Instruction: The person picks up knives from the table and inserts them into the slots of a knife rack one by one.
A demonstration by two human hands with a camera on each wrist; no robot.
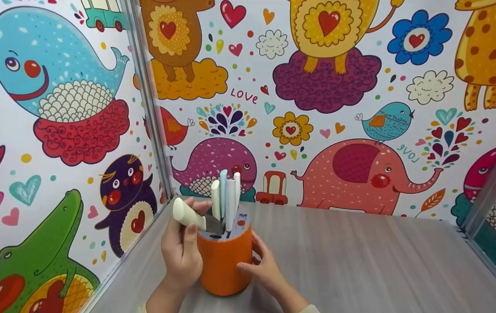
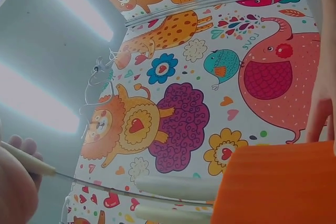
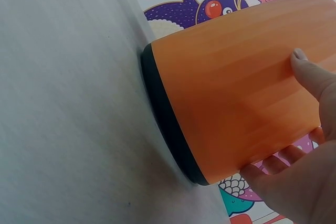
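An orange knife block (image 1: 225, 267) with a grey top stands upright on the table. My left hand (image 1: 182, 256) grips the cream handle of a knife (image 1: 189, 216), which tilts to the left over the block's top. In the left wrist view the thin knife blade (image 2: 121, 190) runs from the handle to the block, its tip end hidden there. My right hand (image 1: 269, 266) holds the block's right side, thumb (image 3: 310, 74) on the near face and fingers curving round behind. Several other knives (image 1: 229, 202) with pale handles stand in the slots.
The wood-grain table (image 1: 352, 261) stretches to the right of the block. Cartoon-printed wall panels (image 1: 274, 100) enclose it at the back and sides, joined by metal corner strips (image 1: 147, 95). Bright strip lights (image 2: 37, 98) show overhead in the left wrist view.
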